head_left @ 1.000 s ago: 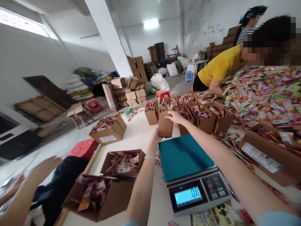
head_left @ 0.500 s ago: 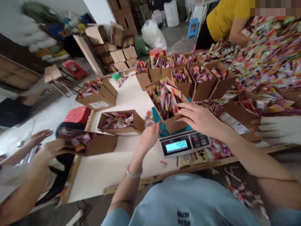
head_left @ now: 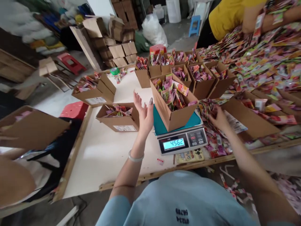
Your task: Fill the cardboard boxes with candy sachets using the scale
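A cardboard box [head_left: 172, 114] full of bright packets stands on the teal platform of a weighing scale [head_left: 182, 142], whose display reads 4562. My left hand [head_left: 144, 111] is raised beside the box's left wall, palm up, fingers spread and empty. My right hand [head_left: 217, 117] reaches to the right of the scale into loose packets [head_left: 213, 142] heaped on the table; its fingers curl down among them and I cannot see whether they hold one.
Filled boxes [head_left: 118, 116] [head_left: 94, 91] sit on the white table [head_left: 105, 153]; a row of open boxes [head_left: 202, 78] stands behind the scale. A huge packet pile [head_left: 265, 59] covers the right. A person in yellow [head_left: 229, 14] works there. At the left, another person's arm [head_left: 14, 182] holds a box [head_left: 30, 125].
My right hand left the box on the scale and moved right into the loose packets. My left hand rose and opened. The readout went from 488 to 4562. The person at left lifted their box.
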The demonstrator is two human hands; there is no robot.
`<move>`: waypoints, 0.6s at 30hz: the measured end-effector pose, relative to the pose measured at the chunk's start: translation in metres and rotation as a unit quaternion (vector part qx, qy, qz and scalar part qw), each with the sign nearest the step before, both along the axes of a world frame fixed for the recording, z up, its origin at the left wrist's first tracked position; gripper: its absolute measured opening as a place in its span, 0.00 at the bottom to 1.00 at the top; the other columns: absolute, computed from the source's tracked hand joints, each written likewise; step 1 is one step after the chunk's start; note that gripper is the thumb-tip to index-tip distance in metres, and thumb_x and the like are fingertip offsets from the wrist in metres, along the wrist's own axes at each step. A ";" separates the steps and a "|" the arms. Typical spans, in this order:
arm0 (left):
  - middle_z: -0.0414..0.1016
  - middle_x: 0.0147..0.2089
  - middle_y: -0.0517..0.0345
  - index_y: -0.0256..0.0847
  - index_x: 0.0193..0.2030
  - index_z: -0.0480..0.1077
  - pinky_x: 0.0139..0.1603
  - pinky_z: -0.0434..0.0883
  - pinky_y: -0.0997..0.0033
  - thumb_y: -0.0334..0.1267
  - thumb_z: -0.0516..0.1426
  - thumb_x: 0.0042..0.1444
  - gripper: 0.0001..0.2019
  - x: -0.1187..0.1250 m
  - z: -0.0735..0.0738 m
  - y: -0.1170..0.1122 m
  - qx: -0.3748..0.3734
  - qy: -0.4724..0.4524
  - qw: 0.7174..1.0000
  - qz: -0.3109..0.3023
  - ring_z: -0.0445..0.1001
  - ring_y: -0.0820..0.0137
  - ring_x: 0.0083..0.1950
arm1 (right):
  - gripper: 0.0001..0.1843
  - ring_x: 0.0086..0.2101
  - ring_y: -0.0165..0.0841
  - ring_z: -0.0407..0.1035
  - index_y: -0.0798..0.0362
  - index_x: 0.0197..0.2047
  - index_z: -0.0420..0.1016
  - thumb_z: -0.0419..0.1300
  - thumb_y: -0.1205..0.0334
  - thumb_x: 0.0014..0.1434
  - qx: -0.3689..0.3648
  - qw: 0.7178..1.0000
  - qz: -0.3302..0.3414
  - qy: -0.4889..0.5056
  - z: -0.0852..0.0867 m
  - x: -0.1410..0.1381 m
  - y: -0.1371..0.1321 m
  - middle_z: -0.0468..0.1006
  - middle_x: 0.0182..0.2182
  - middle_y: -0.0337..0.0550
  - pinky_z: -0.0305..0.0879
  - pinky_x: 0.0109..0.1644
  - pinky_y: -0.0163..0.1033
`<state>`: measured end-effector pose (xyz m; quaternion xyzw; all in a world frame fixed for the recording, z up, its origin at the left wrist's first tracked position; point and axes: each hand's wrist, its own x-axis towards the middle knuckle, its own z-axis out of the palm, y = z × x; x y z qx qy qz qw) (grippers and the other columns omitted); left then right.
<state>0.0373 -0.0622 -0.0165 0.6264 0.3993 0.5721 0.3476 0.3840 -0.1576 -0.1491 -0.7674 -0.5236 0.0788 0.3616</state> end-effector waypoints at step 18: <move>0.39 0.84 0.51 0.57 0.79 0.48 0.80 0.52 0.46 0.70 0.54 0.61 0.44 -0.005 -0.006 -0.007 0.012 0.036 0.999 0.002 0.42 0.52 0.84 | 0.28 0.52 0.50 0.69 0.68 0.68 0.61 0.42 0.59 0.74 -0.302 0.911 -0.005 -0.279 -0.026 -0.015 -0.027 0.73 0.52 0.71 0.65 0.46 0.45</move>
